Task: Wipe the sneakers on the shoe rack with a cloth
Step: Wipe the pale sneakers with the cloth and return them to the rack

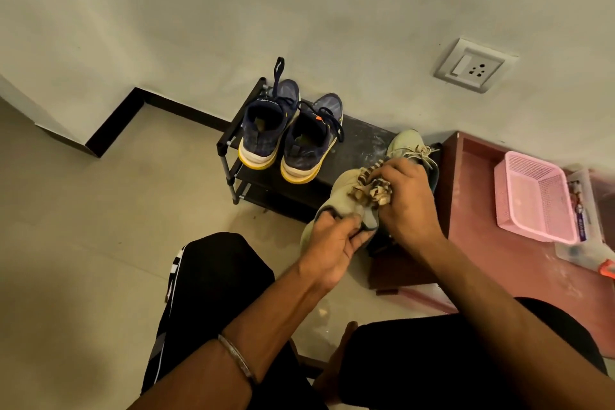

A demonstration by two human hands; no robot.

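Sneaker (336, 196), a beige one, is held up at centre-right of the frame, just in front of the black shoe rack (359, 140); the left hand (329, 243) grips its heel collar. The right hand (409, 196) clutches a striped cloth (369, 190) against its upper. 2 navy sneakers (286, 133) stand on the rack's top shelf, and a pink basket (535, 196) sits at right.

I see a beige sneaker (336, 190) at center-right, off the black shoe rack (359, 140), striped crumpled cloth (371, 191) pressed on it. Second beige sneaker (407, 146) behind it. Navy yellow-soled pair (289, 133) upright on the rack's top shelf, heels toward me.
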